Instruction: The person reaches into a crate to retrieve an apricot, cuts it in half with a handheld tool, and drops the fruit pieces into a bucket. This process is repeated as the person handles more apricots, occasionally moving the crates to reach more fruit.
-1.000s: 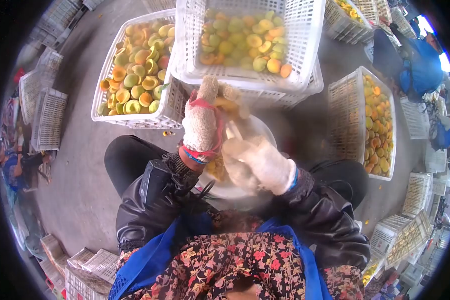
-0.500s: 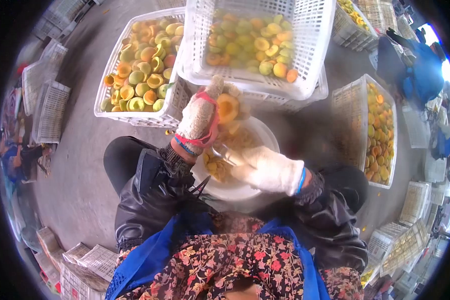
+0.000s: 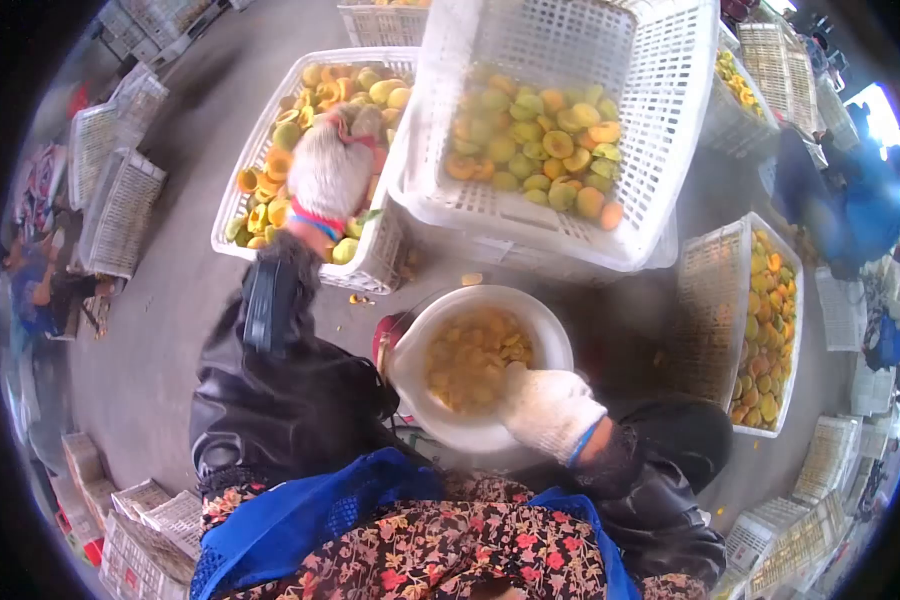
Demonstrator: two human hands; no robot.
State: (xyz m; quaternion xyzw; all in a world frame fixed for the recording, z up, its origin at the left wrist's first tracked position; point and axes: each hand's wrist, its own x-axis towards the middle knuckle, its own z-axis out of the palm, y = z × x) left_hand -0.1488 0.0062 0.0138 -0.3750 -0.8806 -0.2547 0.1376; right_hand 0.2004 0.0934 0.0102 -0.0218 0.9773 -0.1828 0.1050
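Observation:
My left hand (image 3: pixel 335 170), in a whitish glove with a pink band, is over the left crate (image 3: pixel 315 258) of halved apricots (image 3: pixel 260 215). Its fingers are blurred among the fruit, so I cannot see their grip. My right hand (image 3: pixel 555 410), in a white glove with a blue band at the wrist, is closed at the right rim of a white bucket (image 3: pixel 553 335). Whatever it grips is hidden. Pale yellow-orange fruit pieces (image 3: pixel 475 350) fill the bottom of the bucket, which stands between my knees.
A tilted white crate (image 3: pixel 560 235) holding halved apricots rests on another crate ahead. To the right stands a crate (image 3: pixel 715 310) full of fruit. Crates (image 3: pixel 120 215) are stacked at the left. A person in blue (image 3: pixel 860 200) is at the far right, another person (image 3: pixel 35 285) far left.
My left hand has moved from above the bucket to the left crate, away from my right hand. The right hand has drawn back to the bucket's rim; its shiny metal tool no longer shows.

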